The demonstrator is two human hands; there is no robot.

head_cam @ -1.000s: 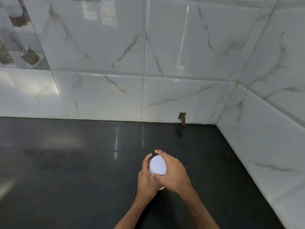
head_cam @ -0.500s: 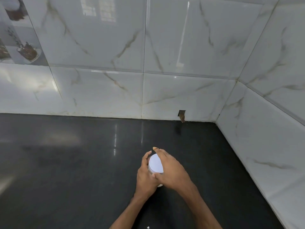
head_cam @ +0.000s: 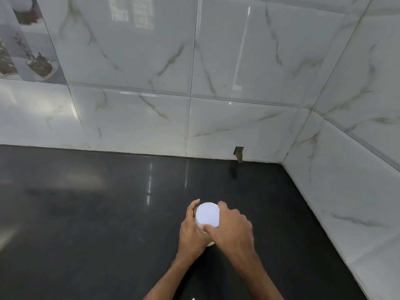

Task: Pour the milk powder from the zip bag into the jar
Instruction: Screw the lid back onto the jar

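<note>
A jar stands on the black countertop (head_cam: 86,213) near the front middle; its round white lid (head_cam: 207,214) faces up and the jar's body is mostly hidden by my hands. My left hand (head_cam: 192,231) wraps around the jar's left side. My right hand (head_cam: 233,228) grips the lid's rim from the right, thumb across the lid's near edge. No zip bag is in view.
White marble-pattern tiled walls rise at the back (head_cam: 194,83) and along the right side (head_cam: 346,169), meeting in a corner. A small dark notch (head_cam: 238,153) sits at the back wall's base. Decorative tiles (head_cam: 26,50) are at the upper left.
My right hand has turned on the lid: its fingers swung off the lid's top toward the right, baring more of the white lid. The left hand stays on the jar.
</note>
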